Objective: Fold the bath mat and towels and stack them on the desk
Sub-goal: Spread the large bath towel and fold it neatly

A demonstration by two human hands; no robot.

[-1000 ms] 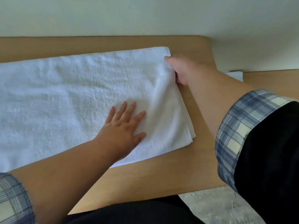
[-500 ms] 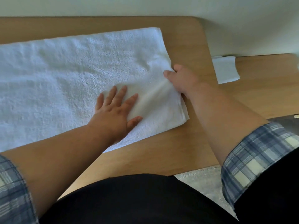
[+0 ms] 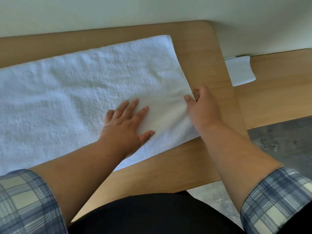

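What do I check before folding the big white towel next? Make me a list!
1. Left hand flat on the towel: ok.
2. Right hand pinching the towel's right edge: ok, thumb on top.
3. Towel smooth: not ok, small wrinkles near the right edge.
4. Towel's left end on the desk: cannot tell, it runs out of view.
5. Small folded cloth out of the way: ok, it lies apart to the right.
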